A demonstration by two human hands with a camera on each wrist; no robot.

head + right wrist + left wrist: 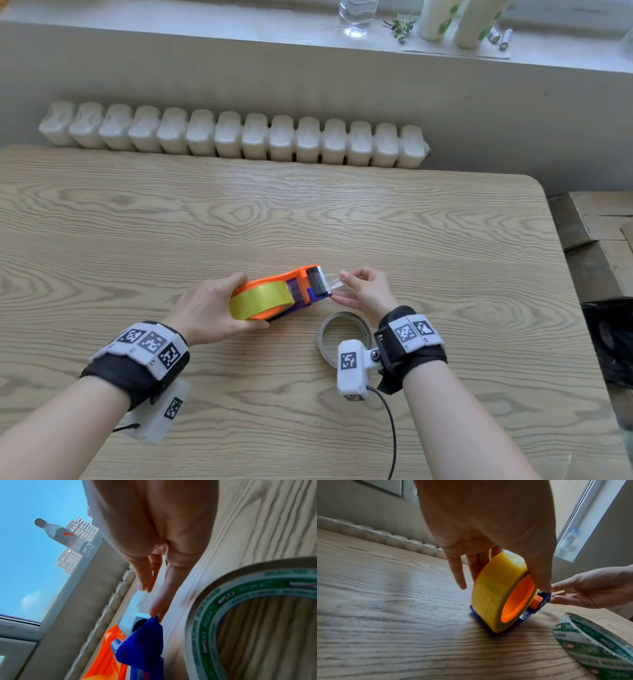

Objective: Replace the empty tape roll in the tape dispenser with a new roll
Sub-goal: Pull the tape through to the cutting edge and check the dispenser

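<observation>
An orange and blue tape dispenser [305, 287] lies on its side on the wooden table [308, 212], with a full yellow tape roll [260, 299] mounted on its orange hub. My left hand [212, 308] grips the dispenser around the roll [496, 592], thumb on the near side and fingers behind. My right hand [363, 291] pinches the clear tape end [337, 282] between thumb and forefinger just past the cutter. That strip [137, 601] runs from the blue nose [142, 642] up to the pinch. The empty green-printed roll core [342, 334] lies flat by my right wrist [214, 608].
A white radiator [233, 137] runs behind the table's far edge. The windowsill holds a water bottle [358, 17] and batteries. Cardboard boxes [596, 240] stand off the right edge. A black cable [390, 428] trails from my right wrist camera.
</observation>
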